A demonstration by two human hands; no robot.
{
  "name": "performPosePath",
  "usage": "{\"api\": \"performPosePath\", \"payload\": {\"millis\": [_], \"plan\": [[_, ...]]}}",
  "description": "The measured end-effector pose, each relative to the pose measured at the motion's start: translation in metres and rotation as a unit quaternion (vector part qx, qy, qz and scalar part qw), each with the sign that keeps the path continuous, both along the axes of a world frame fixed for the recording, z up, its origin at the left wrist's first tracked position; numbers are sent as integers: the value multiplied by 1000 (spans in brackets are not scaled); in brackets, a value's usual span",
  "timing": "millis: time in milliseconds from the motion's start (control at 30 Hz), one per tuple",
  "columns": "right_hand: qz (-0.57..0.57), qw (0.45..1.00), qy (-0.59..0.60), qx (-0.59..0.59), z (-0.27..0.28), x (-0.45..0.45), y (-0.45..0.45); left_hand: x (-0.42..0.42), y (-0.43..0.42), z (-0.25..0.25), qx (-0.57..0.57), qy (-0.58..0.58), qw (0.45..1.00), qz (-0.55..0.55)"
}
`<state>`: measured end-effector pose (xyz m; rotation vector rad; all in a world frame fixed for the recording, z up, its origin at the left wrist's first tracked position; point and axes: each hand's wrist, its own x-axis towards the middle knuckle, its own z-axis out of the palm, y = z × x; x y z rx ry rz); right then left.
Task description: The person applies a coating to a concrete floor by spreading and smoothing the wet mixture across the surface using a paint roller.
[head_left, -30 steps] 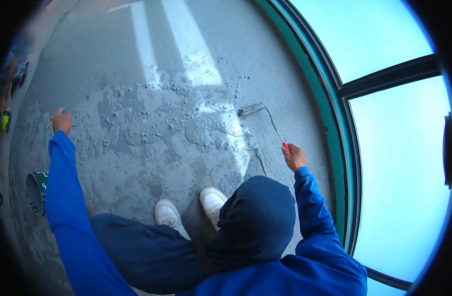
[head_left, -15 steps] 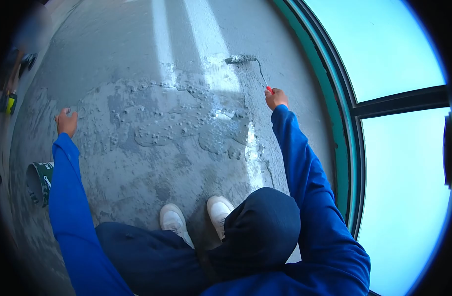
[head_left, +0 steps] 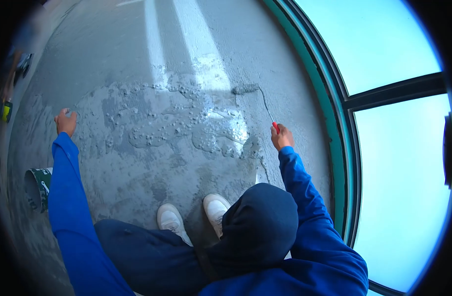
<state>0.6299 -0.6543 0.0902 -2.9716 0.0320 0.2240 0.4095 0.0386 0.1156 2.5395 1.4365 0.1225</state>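
My right hand [head_left: 283, 137] grips the red handle [head_left: 275, 127] of a paint roller. Its thin bent wire frame leads up to the grey-coated roller sleeve [head_left: 245, 89], which lies on the floor at the right end of a wet, lumpy grey coating [head_left: 181, 116]. My left hand [head_left: 66, 122] is off to the left, near the coating's left edge; its fingers are loosely bent, the thumb stands apart, and nothing shows in it. Below it, a green and white bucket [head_left: 40, 185] lies tipped on its side next to my left sleeve.
A teal-edged window frame [head_left: 329, 116] with bright panes curves along the right. My white shoes [head_left: 170, 221] stand on the grey floor [head_left: 137, 190] below the coating. At the far left is a blurred yellow-and-black object [head_left: 7, 112]. Sunlight streaks cross the floor ahead.
My right hand has drawn the roller back toward me, and the sleeve now sits lower along the right side of the coating. My left hand has hardly moved.
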Motion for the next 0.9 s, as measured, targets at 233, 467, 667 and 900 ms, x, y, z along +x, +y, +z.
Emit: {"api": "performPosePath", "payload": {"millis": [233,467,667,900], "plan": [[31,998,2,50,18,-48,-33,15,-2,-14,7,-15,1000,-24],[9,997,-30,68,-17,56,54,12,-6,-16,-5,-13,1000,-5],[11,997,-6,73,-12,149,121,-5,14,-30,5,23,1000,-7],[42,998,-18,34,-19,161,117,-10,-3,-8,-15,31,998,49]]}}
